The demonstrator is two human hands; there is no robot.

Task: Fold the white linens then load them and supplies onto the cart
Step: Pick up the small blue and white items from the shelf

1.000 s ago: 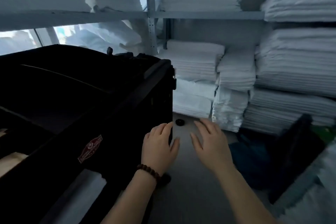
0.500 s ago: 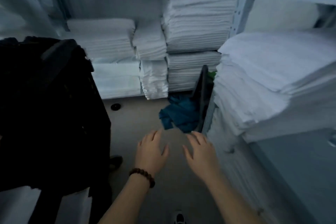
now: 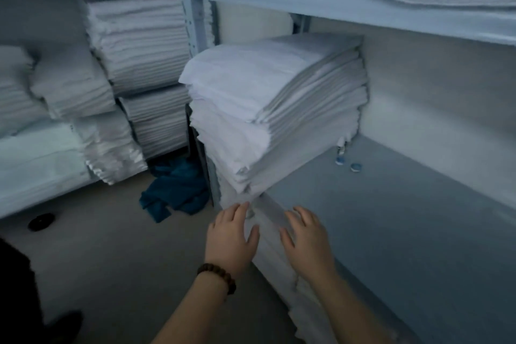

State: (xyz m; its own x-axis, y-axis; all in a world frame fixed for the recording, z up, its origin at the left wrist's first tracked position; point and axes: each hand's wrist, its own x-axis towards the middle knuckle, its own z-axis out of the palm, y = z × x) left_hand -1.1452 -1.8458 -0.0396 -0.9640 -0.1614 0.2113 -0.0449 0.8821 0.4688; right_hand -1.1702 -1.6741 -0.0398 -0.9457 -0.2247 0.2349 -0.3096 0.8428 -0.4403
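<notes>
A tall stack of folded white linens [image 3: 268,109] sits at the left end of the blue shelf [image 3: 405,232], with two small blue caps [image 3: 356,167] on the shelf behind it. More white piles [image 3: 139,45] fill the racks to the left. The left hand [image 3: 230,237] and right hand [image 3: 307,240] hover at the shelf's front edge below the stack, fingers spread, holding nothing. A teal cloth [image 3: 176,190] lies on the floor.

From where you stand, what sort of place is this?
Probably a linen storeroom, perhaps a hotel's. Metal shelves on two sides hold tall stacks of folded white linens, and a blue cloth lies on the floor.
</notes>
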